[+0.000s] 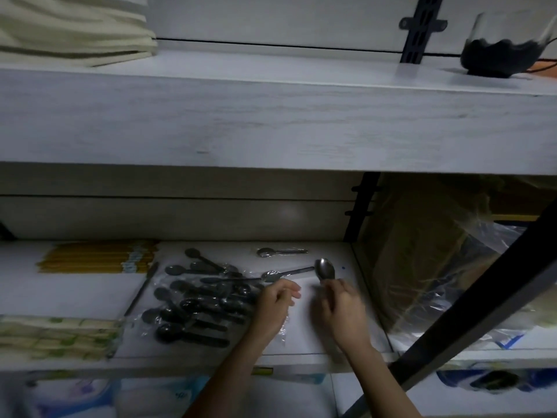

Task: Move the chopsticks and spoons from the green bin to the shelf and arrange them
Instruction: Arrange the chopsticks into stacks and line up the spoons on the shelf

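Gripping metal spoon: right hand fingers | left hand curled, hold unclear

Right hand swallows the handle of the metal spoon, so only the bowl shows. Left hand is curled, but whether it pinches anything is hard to say, since blur smears the fingers. Black spoons pile up under clear wrap, too overlapped to count. Green-printed packets run off the left edge, blurred. Up top, folded cloth and a glass bowl are cropped. Packages below the shelf are just a smear.
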`<move>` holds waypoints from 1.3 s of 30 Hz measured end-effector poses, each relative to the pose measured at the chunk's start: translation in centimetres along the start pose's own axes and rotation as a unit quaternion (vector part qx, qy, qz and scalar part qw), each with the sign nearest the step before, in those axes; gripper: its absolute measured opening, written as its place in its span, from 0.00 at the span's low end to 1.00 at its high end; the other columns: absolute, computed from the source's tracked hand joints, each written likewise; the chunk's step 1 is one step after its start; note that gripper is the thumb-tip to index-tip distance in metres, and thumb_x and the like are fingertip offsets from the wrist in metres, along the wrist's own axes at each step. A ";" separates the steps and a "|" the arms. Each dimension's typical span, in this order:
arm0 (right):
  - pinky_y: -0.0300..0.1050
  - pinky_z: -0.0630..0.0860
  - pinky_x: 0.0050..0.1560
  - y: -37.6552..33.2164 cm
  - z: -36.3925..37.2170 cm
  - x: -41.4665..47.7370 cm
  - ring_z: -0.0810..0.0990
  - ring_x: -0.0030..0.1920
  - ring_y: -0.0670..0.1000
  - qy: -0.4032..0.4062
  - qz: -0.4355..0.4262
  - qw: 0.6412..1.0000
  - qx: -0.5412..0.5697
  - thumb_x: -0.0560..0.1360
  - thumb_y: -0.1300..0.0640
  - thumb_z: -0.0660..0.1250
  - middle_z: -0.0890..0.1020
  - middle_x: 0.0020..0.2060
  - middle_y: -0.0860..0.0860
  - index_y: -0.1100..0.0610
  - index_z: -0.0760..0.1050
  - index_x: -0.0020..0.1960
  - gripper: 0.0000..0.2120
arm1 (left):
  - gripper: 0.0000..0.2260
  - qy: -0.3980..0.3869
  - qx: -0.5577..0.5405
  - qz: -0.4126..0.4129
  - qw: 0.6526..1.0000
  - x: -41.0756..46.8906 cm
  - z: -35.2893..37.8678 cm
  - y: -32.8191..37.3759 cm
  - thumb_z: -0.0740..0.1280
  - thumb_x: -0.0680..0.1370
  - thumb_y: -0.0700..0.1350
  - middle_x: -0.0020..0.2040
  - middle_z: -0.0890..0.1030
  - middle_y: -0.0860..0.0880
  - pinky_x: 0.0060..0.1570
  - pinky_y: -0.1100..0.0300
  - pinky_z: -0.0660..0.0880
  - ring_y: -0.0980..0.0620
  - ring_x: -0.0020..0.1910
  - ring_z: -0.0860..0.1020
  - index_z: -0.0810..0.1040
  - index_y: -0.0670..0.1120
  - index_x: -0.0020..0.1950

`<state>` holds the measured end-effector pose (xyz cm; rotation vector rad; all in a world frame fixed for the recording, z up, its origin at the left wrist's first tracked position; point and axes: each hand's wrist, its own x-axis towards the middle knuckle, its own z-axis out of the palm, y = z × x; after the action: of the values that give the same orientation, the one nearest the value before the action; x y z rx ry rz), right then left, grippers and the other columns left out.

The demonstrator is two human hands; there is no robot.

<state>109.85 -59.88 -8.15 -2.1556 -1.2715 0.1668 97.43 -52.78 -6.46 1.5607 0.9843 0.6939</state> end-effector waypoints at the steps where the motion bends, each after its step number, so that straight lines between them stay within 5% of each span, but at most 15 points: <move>1: 0.45 0.75 0.56 -0.9 0.1 0.2 0.77 0.53 0.51 -0.014 -0.018 1.000 0.012 0.75 0.60 0.62 0.77 0.56 0.53 0.54 0.75 0.59 0.12 | 0.17 0.017 0.005 0.005 1.000 -0.3 -1.6 -0.1 0.54 0.77 0.29 0.36 0.77 0.50 0.33 0.75 0.70 0.61 0.33 0.76 0.73 0.47 0.39; 6: 0.48 0.76 0.54 -5.4 2.5 1.0 0.78 0.50 0.52 -0.140 -0.068 0.987 0.051 0.76 0.58 0.62 0.80 0.51 0.54 0.56 0.78 0.52 0.08 | 0.13 0.098 0.086 0.017 0.991 -2.1 -9.5 -1.4 0.56 0.79 0.36 0.39 0.76 0.52 0.36 0.67 0.75 0.56 0.38 0.76 0.73 0.50 0.40; 11: 0.44 0.73 0.52 -7.6 5.3 0.9 0.77 0.54 0.54 -0.172 -0.048 0.984 -0.004 0.73 0.51 0.66 0.78 0.54 0.54 0.55 0.77 0.56 0.14 | 0.06 0.143 0.190 0.028 0.971 -3.3 -15.8 -3.5 0.60 0.79 0.42 0.41 0.76 0.52 0.31 0.67 0.75 0.55 0.35 0.78 0.74 0.51 0.48; 16: 0.43 0.72 0.48 -9.1 7.1 0.5 0.77 0.54 0.54 -0.159 -0.036 0.985 -0.054 0.74 0.55 0.64 0.78 0.54 0.54 0.53 0.78 0.54 0.10 | 0.27 0.003 0.370 0.042 0.928 -3.7 -18.7 -6.3 0.69 0.70 0.56 0.63 0.69 0.52 0.57 0.64 0.72 0.56 0.61 0.70 0.69 0.50 0.66; 20: 0.46 0.74 0.50 -9.7 8.1 0.7 0.78 0.54 0.56 -0.143 -0.015 0.988 -0.058 0.75 0.57 0.63 0.79 0.54 0.55 0.55 0.77 0.54 0.09 | 0.26 -0.013 0.417 0.023 0.909 -3.9 -18.6 -7.1 0.64 0.76 0.53 0.75 0.59 0.51 0.71 0.58 0.62 0.52 0.73 0.59 0.62 0.51 0.72; 30: 0.42 0.71 0.49 -10.0 8.3 0.9 0.78 0.52 0.53 -0.168 -0.025 0.985 -0.033 0.73 0.58 0.65 0.79 0.52 0.53 0.53 0.76 0.53 0.09 | 0.19 0.006 0.455 0.065 0.888 -3.1 -20.2 -7.4 0.60 0.78 0.52 0.70 0.67 0.57 0.73 0.57 0.56 0.56 0.71 0.62 0.67 0.54 0.69; 35: 0.44 0.71 0.44 -11.2 7.5 1.9 0.76 0.49 0.54 -0.041 -0.044 0.997 -0.042 0.75 0.56 0.64 0.77 0.49 0.53 0.56 0.74 0.50 0.05 | 0.19 0.035 0.457 0.092 0.884 -2.3 -21.6 -7.0 0.61 0.77 0.44 0.71 0.65 0.56 0.73 0.57 0.49 0.55 0.73 0.57 0.68 0.54 0.67; 39: 0.49 0.73 0.53 -12.6 8.2 3.1 0.74 0.57 0.54 -0.136 -0.094 0.977 -0.137 0.76 0.53 0.62 0.76 0.57 0.52 0.53 0.74 0.60 0.13 | 0.26 -0.023 0.510 0.118 0.852 -0.8 -22.3 -6.4 0.61 0.76 0.36 0.74 0.62 0.54 0.74 0.55 0.47 0.54 0.75 0.55 0.64 0.53 0.71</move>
<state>98.74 -49.34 -6.90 -2.2809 -1.7368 0.2248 76.69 -42.43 -7.78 2.6449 1.2178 0.2585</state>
